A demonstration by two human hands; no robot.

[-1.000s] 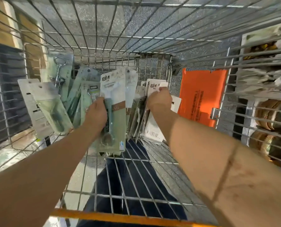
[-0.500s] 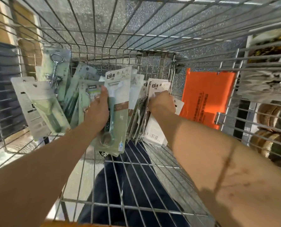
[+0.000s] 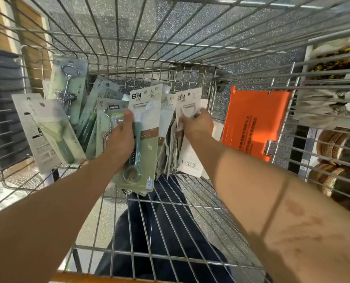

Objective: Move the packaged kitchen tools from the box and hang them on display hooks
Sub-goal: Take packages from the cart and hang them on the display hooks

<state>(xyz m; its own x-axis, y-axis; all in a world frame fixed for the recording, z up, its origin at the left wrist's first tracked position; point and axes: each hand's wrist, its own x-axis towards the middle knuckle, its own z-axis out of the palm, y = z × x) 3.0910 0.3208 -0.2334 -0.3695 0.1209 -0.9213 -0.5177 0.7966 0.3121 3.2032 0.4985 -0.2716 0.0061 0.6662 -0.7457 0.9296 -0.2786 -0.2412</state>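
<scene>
Left hand [image 3: 121, 137] and right hand [image 3: 198, 125] are both reaching inside the big silver wire cart [image 3: 214, 92], where the packaged kitchen tools [image 3: 53, 131] are standing along its far wall. Left is gripping a stack of green-and-white carded peeler packs [image 3: 147, 139], fingers curled round it; right is pinching a white carded peeler pack [image 3: 187, 105] just beside.

Lighting: bright, even, from overhead; glints along the wire bars [image 3: 288, 5] at upper right.
Shadows: soft; one dark band across the right forearm [image 3: 251, 180].
Distortion: strong wide-angle bowing toward every edge.
Focus: centre fairly sharp; upper left and right margins smeared.
</scene>
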